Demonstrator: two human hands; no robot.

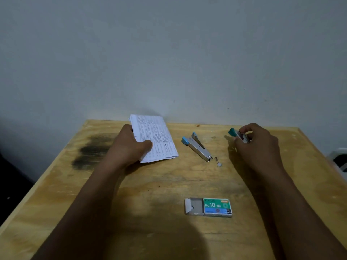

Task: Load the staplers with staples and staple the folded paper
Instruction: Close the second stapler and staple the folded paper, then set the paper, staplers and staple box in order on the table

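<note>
My left hand [129,145] grips the folded printed paper [157,139] at its left edge, thumb on top, at the back of the wooden table [150,184]. A blue stapler [197,146] lies swung open in the middle, with small loose bits of staples [218,163] by its hinge end. My right hand [257,145] holds a green stapler [238,135] just above the table at the back right; my fingers hide most of it. A green and blue staple box [209,206], marked No.10-1M, lies slid half open near the front.
A dark smudge [93,149] stains the table's left side. The table stands against a pale wall [169,53]. A white and dark object [339,160] sits beyond the right edge. Shadow falls over the table's front.
</note>
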